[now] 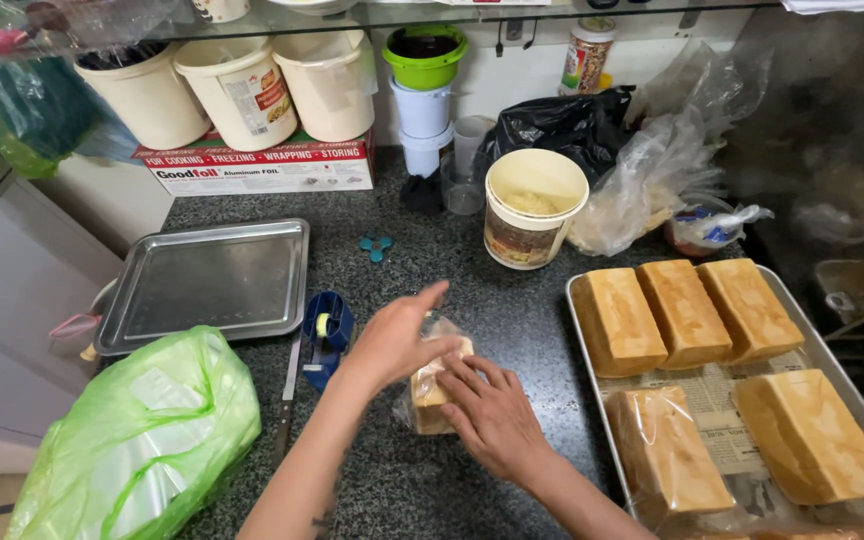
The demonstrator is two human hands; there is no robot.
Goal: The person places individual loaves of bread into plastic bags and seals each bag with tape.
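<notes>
A crumpled green plastic bag (pixel 142 435) lies at the table's (pixel 542 330) left edge; behind it sits one empty steel tray (pixel 207 282), with a long red-and-white foil box (pixel 257 165) under three white tubs. At centre, the left hand (pixel 392 340), grip loosely spread, and the right hand (pixel 492 415), fingers flat, press one bagged loaf (pixel 430 385). Rightward, a tray (pixel 580 330) carries five loaves.

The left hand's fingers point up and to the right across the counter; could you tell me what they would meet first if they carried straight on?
Probably the open cream tub: the left hand, over the wrapped loaf, aims roughly toward it across bare counter. Depth is unclear.
</notes>
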